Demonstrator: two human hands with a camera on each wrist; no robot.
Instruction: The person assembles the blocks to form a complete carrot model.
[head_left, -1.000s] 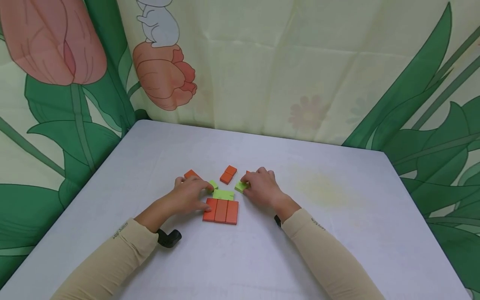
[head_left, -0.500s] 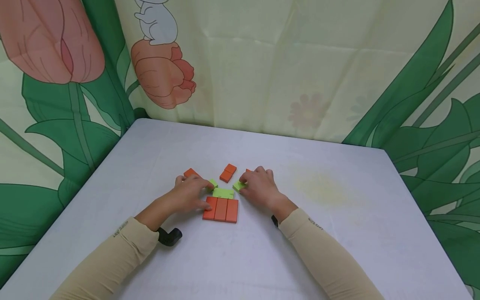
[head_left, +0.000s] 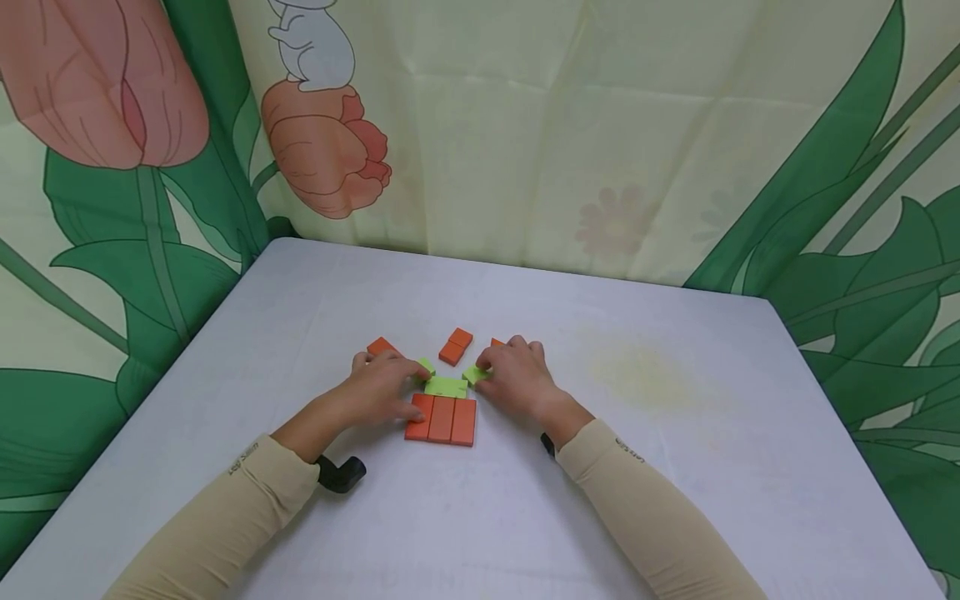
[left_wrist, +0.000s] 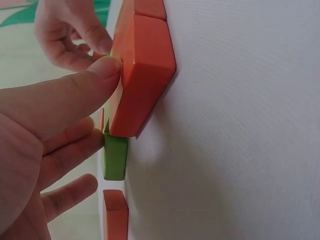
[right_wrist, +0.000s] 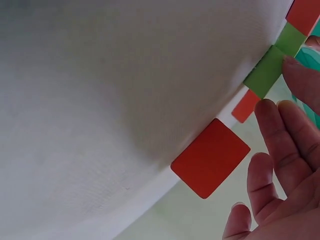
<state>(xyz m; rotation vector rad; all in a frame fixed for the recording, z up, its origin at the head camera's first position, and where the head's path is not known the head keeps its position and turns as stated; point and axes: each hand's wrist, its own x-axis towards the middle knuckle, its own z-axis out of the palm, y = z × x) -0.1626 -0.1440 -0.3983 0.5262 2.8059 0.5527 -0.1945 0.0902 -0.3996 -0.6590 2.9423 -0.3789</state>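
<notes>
Flower-printed curtain [head_left: 480, 167] hangs behind the white table [head_left: 450, 517] from where I'm watching. On the right hand [head_left: 519, 377], thumb and fingertips are close together, pinching a small green block [right_wrist: 264, 74] at the tabletop. Looser, the left hand [head_left: 381, 390] lies with its fingers apart, thumb touching the edge of the nearest in a row of three orange blocks [head_left: 441, 419]. Its index finger is at a second green block [head_left: 427, 365]; whether it touches, I can't tell. Between both hands' fingertips lies a green strip [head_left: 446, 387], against that row. Just beyond the fingertips sits an orange pair [head_left: 456, 347]. One orange piece [head_left: 383, 345] shows past the left knuckles, another orange tile [right_wrist: 210, 159] near the right hand's outer fingers. Behind the wrists come beige sleeves [head_left: 648, 517].
</notes>
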